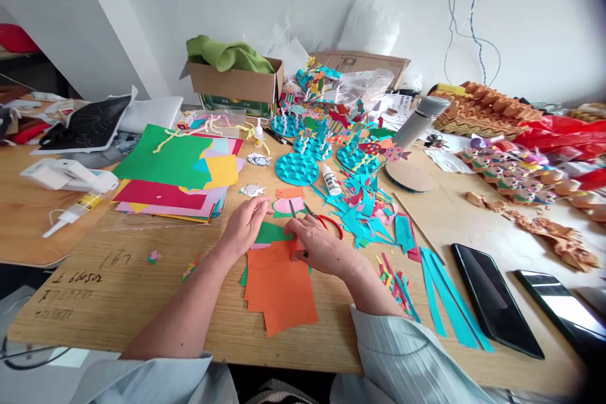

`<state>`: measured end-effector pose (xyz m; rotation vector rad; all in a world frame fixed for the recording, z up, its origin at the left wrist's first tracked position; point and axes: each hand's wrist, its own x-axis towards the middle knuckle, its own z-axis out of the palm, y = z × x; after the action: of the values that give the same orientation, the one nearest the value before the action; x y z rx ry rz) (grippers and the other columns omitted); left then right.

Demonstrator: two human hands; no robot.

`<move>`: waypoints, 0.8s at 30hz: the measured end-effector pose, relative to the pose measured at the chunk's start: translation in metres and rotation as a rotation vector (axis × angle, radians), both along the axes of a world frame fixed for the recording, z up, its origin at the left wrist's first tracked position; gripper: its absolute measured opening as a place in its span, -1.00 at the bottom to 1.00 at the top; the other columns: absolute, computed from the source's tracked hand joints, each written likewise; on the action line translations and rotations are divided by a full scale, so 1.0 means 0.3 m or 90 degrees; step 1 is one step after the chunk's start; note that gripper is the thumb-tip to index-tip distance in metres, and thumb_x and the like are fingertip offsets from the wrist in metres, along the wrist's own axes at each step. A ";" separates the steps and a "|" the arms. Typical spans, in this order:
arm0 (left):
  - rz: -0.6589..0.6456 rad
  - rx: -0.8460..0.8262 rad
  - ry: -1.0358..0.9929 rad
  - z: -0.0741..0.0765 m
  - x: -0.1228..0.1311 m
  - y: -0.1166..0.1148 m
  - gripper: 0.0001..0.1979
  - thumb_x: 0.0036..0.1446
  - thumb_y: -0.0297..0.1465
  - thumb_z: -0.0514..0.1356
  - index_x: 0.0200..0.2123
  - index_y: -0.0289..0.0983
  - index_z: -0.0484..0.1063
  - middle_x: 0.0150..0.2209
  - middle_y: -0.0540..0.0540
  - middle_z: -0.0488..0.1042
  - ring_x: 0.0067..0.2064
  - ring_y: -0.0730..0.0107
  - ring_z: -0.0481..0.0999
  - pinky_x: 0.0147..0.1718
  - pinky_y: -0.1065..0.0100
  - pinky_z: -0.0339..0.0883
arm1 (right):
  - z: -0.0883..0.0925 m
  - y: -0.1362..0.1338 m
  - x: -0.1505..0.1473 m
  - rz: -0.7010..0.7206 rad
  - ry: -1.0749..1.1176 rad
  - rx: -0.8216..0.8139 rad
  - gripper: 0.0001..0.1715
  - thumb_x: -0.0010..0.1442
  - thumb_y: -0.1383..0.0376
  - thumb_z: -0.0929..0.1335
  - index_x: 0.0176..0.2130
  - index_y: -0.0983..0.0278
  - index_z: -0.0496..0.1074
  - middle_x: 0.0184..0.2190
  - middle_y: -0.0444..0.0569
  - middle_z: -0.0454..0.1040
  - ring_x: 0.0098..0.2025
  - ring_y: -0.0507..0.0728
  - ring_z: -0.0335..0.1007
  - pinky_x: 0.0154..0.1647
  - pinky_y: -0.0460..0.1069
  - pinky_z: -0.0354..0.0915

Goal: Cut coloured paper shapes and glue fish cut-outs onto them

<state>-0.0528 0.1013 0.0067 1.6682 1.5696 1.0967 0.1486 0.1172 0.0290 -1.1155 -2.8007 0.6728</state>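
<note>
My right hand (318,245) is closed round a pen (294,214) whose tip points away from me, and it rests on the top edge of an orange paper sheet (280,287). My left hand (245,222) lies with fingers curled on a green paper piece (272,233) just above the orange sheet. Red-handled scissors (329,222) lie right behind my right hand. A pink and orange cut-out (288,201) sits beyond the pen tip.
A stack of coloured paper (177,177) lies at the left. Teal paper scraps (364,208) and strips (442,293), a glue bottle (332,180), teal discs (297,168), a cardboard box (237,82), two phones (495,300) and a grey flask (416,121) crowd the table.
</note>
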 end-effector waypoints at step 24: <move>-0.002 -0.006 0.020 0.005 -0.005 -0.003 -0.62 0.28 -0.15 -0.07 -0.17 -0.22 0.46 -0.30 -0.12 0.62 -0.17 0.19 0.58 -0.13 0.25 0.35 | 0.006 -0.014 -0.009 -0.006 -0.021 0.004 -0.52 -0.01 0.39 0.50 -0.10 0.28 0.32 -0.13 0.06 0.44 -0.05 0.23 0.29 -0.11 0.03 0.19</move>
<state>-0.0543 0.1005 0.0082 1.6886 1.5887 1.0640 0.1458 0.1131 0.0307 -1.1495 -2.8206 0.6506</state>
